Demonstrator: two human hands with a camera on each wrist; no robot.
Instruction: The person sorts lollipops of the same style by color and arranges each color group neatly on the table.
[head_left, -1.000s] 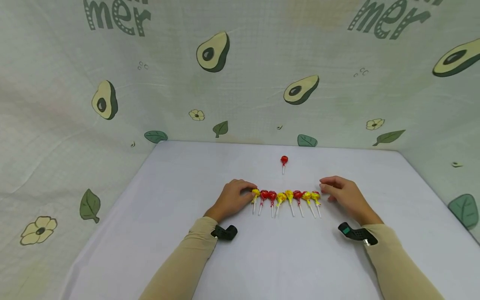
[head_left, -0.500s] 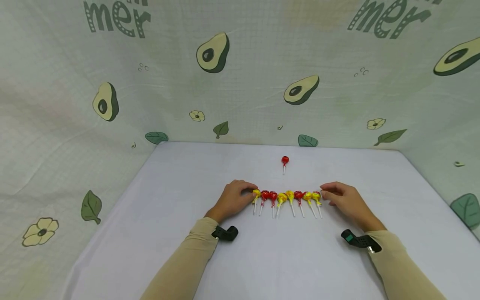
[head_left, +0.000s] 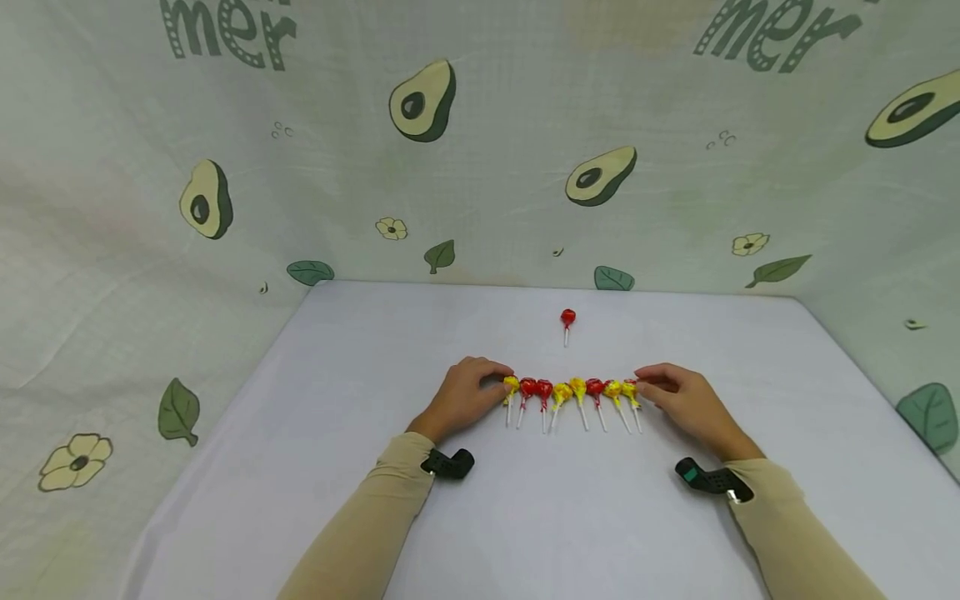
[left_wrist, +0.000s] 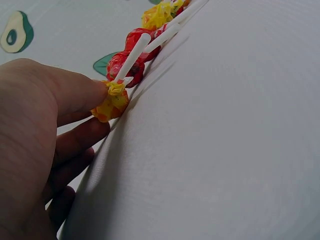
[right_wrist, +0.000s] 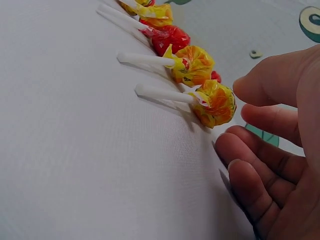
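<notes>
A row of red and yellow wrapped lollipops lies on the white table, sticks towards me. At its left end, my left hand (head_left: 467,398) pinches a yellow lollipop (left_wrist: 112,103), thumb on the wrapper and fingers round the far side of the candy. My right hand (head_left: 686,407) is at the opposite end, thumb and fingers loosely bent beside the last yellow lollipop (right_wrist: 216,104). In the right wrist view, its thumb tip is right at the wrapper and the other fingers are spread below. A red lollipop (head_left: 544,389) lies within the row.
Beyond the row, a single red lollipop (head_left: 567,317) lies on the white table (head_left: 555,517). A pale cloth (head_left: 495,125) printed with avocados and leaves hangs behind the table and at its sides. Each wrist wears a black strap with a camera.
My right hand has lowered slightly and come in closer to the lollipop at the right end. The left hand and the row keep their places.
</notes>
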